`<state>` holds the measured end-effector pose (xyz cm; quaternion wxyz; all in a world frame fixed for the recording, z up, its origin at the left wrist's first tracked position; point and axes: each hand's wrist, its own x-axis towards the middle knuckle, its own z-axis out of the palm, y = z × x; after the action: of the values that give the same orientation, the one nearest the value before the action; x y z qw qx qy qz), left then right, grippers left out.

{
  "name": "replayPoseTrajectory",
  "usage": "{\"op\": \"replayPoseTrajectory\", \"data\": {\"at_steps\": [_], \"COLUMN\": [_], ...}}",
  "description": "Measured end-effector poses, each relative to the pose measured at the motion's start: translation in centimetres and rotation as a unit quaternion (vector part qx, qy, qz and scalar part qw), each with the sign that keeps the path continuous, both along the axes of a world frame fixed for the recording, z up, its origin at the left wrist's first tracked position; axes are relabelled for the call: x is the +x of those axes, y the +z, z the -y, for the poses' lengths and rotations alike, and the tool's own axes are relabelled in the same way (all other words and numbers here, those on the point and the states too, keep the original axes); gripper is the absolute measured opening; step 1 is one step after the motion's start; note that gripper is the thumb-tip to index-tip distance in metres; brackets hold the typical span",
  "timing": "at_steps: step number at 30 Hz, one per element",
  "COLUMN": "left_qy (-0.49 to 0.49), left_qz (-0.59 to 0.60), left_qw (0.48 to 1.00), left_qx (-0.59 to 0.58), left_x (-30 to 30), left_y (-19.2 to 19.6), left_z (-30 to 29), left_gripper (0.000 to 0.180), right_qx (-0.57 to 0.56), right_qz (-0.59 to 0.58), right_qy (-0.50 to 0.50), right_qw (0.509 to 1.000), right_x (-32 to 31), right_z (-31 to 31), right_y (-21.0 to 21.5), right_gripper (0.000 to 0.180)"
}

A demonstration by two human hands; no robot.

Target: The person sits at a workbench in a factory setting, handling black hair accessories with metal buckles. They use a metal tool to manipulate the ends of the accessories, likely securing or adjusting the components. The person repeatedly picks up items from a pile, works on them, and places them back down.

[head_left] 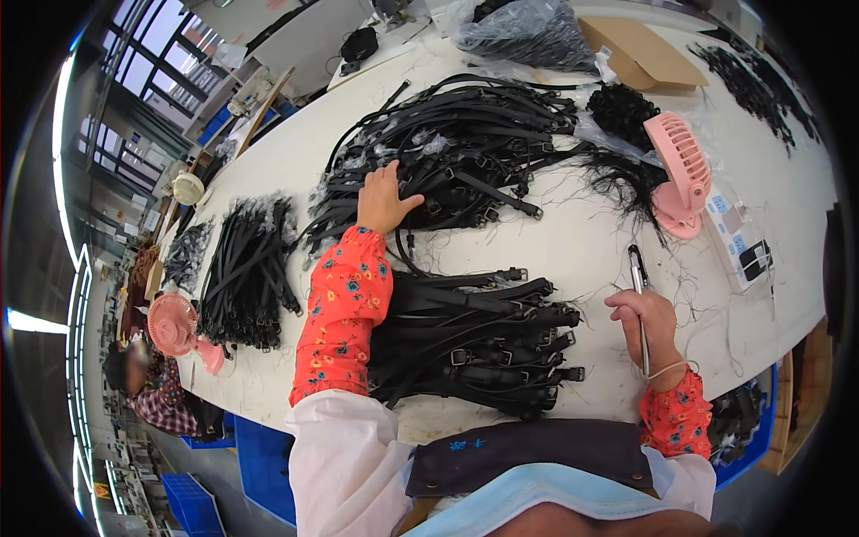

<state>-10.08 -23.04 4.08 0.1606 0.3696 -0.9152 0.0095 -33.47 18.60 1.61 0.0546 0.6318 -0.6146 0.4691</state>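
Reaching into the far heap of black straps [447, 143] on the table [582, 242].
The left hand [383, 201] is lying flat, fingers apart, on the heap; the right hand [646, 315] is closing on a metal tool [639, 295] (sorted bundle [474, 345] nearby). Pulling one strap free probably follows.

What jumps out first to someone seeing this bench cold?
The heaps of black straps: one big pile at the table's middle, where the left hand rests, and a neater stack close to the person. The right hand holds a slim metal tool near the table's right side. A pink fan stands out at the right, another pink fan at the left edge.
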Motion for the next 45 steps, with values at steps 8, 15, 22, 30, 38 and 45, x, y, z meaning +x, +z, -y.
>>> {"op": "replayPoseTrajectory", "data": {"at_steps": [8, 15, 22, 30, 38, 45], "left_qy": [-0.095, -0.09, 0.113, 0.009, -0.004, -0.187], "left_qz": [-0.104, -0.619, -0.44, -0.647, -0.322, -0.014], "left_qw": [0.987, 0.676, 0.779, 0.687, 0.947, 0.982], "left_qx": [0.084, 0.389, 0.432, 0.331, -0.01, 0.013], "left_x": [3.0, 6.9, 15.3, 15.8, 9.5, 2.5], "left_y": [3.0, 6.2, 3.0, 8.2, 11.2, 2.3], "left_z": [0.2, -0.6, 3.5, 0.7, -5.9, -10.7], "left_gripper": [0.029, 0.024, 0.036, 0.02, 0.027, 0.034], "right_qx": [0.001, -0.003, -0.004, 0.003, 0.034, 0.011], "right_qz": [0.006, 0.009, 0.007, 0.0, 0.016, 0.007], "right_qy": [0.004, 0.014, 0.029, 0.026, 0.01, 0.016], "right_qw": [1.0, 1.0, 1.0, 1.0, 0.999, 1.0], "right_x": [0.3, 0.2, 0.3, 0.3, 0.4, 0.3], "right_z": [0.0, 0.0, 0.4, 0.3, -0.1, 0.2], "right_y": [0.0, 0.1, 0.2, 0.2, 0.3, 0.0], "right_gripper": [0.012, 0.016, 0.016, 0.015, 0.014, 0.011]}}
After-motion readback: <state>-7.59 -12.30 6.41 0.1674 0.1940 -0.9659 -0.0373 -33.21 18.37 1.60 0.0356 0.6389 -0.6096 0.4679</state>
